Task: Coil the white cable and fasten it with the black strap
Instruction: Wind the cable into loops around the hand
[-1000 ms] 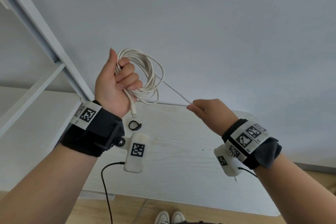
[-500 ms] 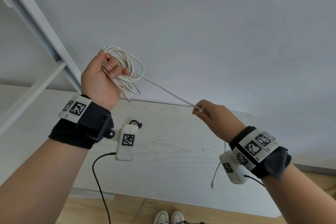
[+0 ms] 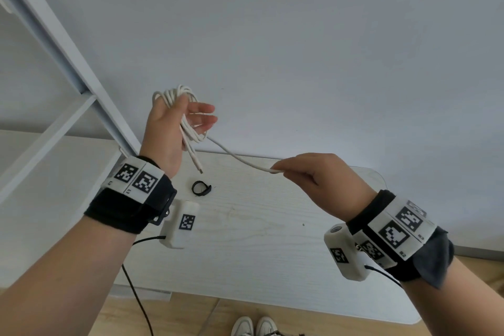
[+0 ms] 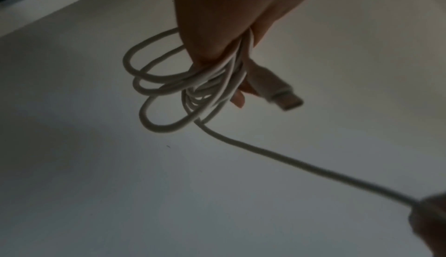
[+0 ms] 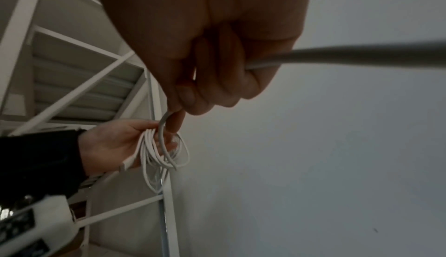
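My left hand point(image 3: 191, 117) is raised in front of the wall, fingers stretched out, with several loops of the white cable point(image 3: 174, 95) draped across it and pinned by the thumb point(image 4: 212, 51). One plug end point(image 3: 198, 168) dangles below the palm. A free run of cable sags from the coil point(image 5: 154, 152) to my right hand point(image 3: 283, 169), which pinches it between thumb and fingers point(image 5: 193, 97). The rest of the cable trails out behind that hand point(image 5: 337, 55). The black strap point(image 3: 201, 188) lies curled on the white table point(image 3: 259, 226), below the left hand.
A white shelf frame point(image 3: 68, 63) stands at the left, close to my left wrist. A plain wall fills the background. A black wire point(image 3: 136, 294) hangs from the left wrist camera. White shoes point(image 3: 253, 326) show on the wooden floor past the table's near edge.
My left hand has opened from a fist to stretched fingers and turned, the coil still on it. The run to my right hand has gone from taut to sagging.
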